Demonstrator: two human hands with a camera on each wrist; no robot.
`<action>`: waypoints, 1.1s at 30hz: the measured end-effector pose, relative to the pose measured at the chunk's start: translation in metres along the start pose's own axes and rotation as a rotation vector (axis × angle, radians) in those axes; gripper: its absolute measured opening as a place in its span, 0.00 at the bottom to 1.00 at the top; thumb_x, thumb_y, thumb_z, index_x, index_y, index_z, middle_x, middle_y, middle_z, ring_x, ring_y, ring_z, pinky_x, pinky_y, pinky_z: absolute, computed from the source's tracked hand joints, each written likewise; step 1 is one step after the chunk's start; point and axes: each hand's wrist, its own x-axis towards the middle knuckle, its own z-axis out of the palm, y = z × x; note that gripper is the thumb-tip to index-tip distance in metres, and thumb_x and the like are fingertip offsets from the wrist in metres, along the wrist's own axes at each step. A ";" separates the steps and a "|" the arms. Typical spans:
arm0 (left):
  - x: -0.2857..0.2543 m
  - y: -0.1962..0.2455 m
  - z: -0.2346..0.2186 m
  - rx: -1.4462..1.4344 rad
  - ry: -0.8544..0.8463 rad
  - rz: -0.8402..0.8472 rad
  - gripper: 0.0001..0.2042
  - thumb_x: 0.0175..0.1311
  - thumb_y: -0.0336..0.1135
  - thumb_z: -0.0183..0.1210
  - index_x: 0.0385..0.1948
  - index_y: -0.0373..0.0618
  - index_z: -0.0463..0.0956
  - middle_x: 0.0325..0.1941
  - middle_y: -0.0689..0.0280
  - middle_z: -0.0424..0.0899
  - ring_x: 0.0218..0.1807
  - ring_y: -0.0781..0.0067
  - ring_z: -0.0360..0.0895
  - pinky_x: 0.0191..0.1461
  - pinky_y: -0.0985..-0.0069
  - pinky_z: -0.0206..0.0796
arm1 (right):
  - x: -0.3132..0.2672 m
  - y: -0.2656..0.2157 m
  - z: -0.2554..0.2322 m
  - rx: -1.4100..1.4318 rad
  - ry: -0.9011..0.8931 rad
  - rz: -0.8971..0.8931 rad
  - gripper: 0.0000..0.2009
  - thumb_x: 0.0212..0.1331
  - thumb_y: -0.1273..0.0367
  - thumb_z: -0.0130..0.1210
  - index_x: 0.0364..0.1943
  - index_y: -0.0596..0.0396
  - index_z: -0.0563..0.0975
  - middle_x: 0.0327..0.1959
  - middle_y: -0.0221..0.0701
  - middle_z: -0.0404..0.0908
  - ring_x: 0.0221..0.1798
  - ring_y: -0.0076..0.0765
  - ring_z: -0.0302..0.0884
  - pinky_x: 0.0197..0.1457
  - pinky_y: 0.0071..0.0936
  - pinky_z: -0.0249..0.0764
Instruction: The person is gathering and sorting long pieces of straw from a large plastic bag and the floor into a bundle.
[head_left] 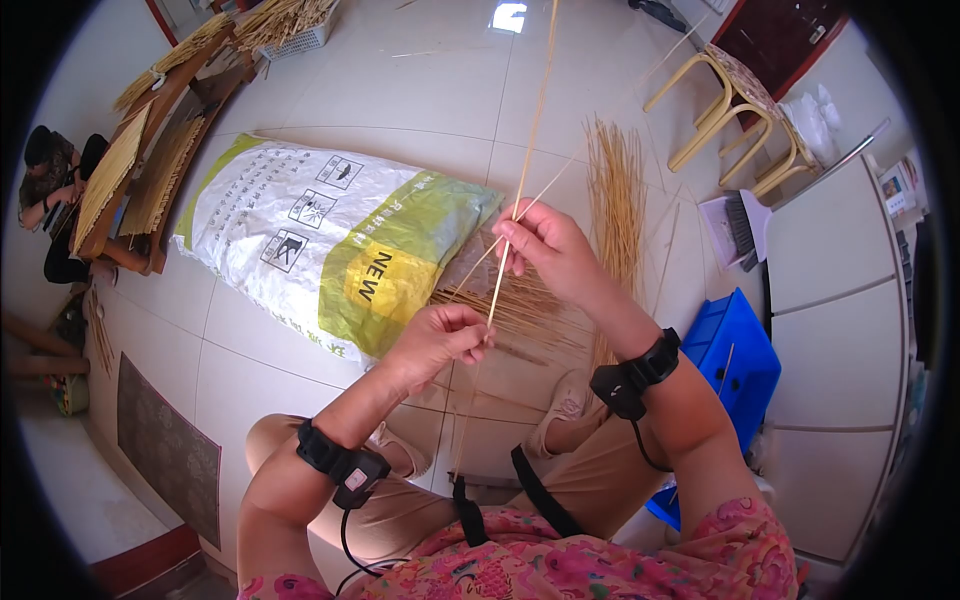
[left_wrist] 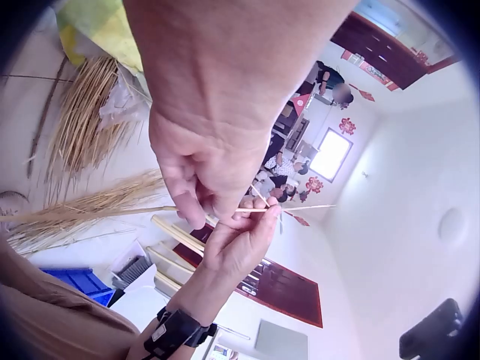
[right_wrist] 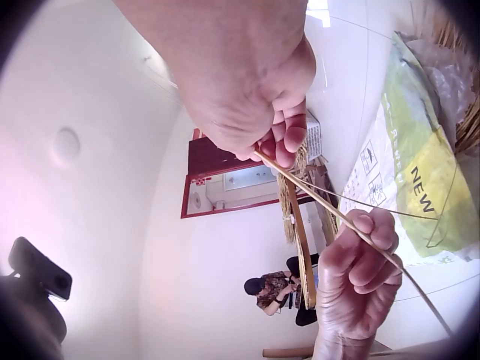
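A long, thin straw-coloured stalk (head_left: 534, 120) runs through both hands in the head view, slanting from the top edge down toward the lap. My left hand (head_left: 440, 345) pinches its lower part between thumb and fingers. Higher up, my right hand (head_left: 550, 255) pinches the same stalk with thumb and forefinger. A thinner strand (head_left: 549, 183) crosses the stalk at the right fingertips and trails down toward the left. In the right wrist view, the left hand (right_wrist: 356, 289) has curled fingers around the stalk (right_wrist: 330, 207).
A large white and green sack (head_left: 300, 220) lies on the tiled floor ahead. Loose stalks (head_left: 615, 180) spread beside it. To the right are a blue bin (head_left: 735, 350), a dustpan with brush (head_left: 740, 230) and chairs (head_left: 715, 110). Another person (head_left: 60, 180) sits by a wooden rack at left.
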 end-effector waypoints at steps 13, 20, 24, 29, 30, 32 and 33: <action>-0.001 0.001 0.002 0.046 0.005 0.006 0.05 0.61 0.31 0.54 0.31 0.41 0.75 0.29 0.67 0.80 0.26 0.83 0.76 0.30 0.86 0.67 | 0.000 0.005 0.000 0.010 -0.038 -0.006 0.08 0.65 0.67 0.45 0.37 0.57 0.71 0.26 0.26 0.75 0.24 0.15 0.69 0.27 0.14 0.68; 0.003 -0.005 0.001 -0.004 0.118 -0.058 0.04 0.61 0.30 0.52 0.31 0.42 0.74 0.28 0.67 0.78 0.24 0.85 0.72 0.27 0.88 0.64 | -0.002 0.002 0.003 0.042 -0.046 -0.044 0.07 0.65 0.69 0.45 0.38 0.58 0.71 0.27 0.26 0.75 0.26 0.15 0.70 0.30 0.15 0.69; 0.007 -0.006 -0.003 -0.112 0.232 -0.161 0.04 0.62 0.29 0.52 0.30 0.40 0.73 0.26 0.67 0.76 0.21 0.87 0.68 0.24 0.91 0.61 | -0.005 -0.003 0.009 -0.033 -0.057 -0.133 0.06 0.65 0.70 0.44 0.38 0.58 0.71 0.27 0.26 0.75 0.27 0.16 0.70 0.32 0.15 0.69; 0.012 -0.018 -0.018 -0.168 0.265 -0.247 0.05 0.62 0.29 0.51 0.30 0.38 0.72 0.22 0.68 0.74 0.18 0.87 0.66 0.21 0.90 0.59 | -0.013 -0.009 0.020 -0.091 -0.032 -0.198 0.06 0.65 0.71 0.43 0.38 0.59 0.71 0.26 0.26 0.74 0.28 0.16 0.69 0.33 0.15 0.68; 0.012 -0.022 -0.019 -0.089 0.276 -0.258 0.06 0.62 0.30 0.51 0.29 0.37 0.72 0.22 0.68 0.75 0.18 0.86 0.66 0.20 0.89 0.59 | -0.011 -0.013 0.018 -0.058 0.001 -0.238 0.06 0.65 0.71 0.43 0.38 0.59 0.71 0.26 0.26 0.74 0.28 0.16 0.69 0.33 0.15 0.68; 0.010 -0.030 -0.019 0.070 0.300 -0.277 0.08 0.63 0.31 0.51 0.28 0.37 0.73 0.23 0.67 0.76 0.17 0.85 0.66 0.19 0.88 0.59 | -0.007 -0.023 0.007 0.009 0.064 -0.320 0.06 0.65 0.71 0.43 0.38 0.59 0.71 0.26 0.27 0.73 0.28 0.16 0.69 0.32 0.15 0.68; 0.007 -0.025 -0.014 0.093 0.286 -0.259 0.08 0.63 0.32 0.51 0.28 0.37 0.73 0.25 0.66 0.77 0.17 0.85 0.66 0.20 0.88 0.59 | -0.005 -0.026 0.001 0.033 0.020 -0.327 0.07 0.66 0.71 0.41 0.38 0.60 0.71 0.26 0.27 0.73 0.28 0.16 0.70 0.31 0.15 0.67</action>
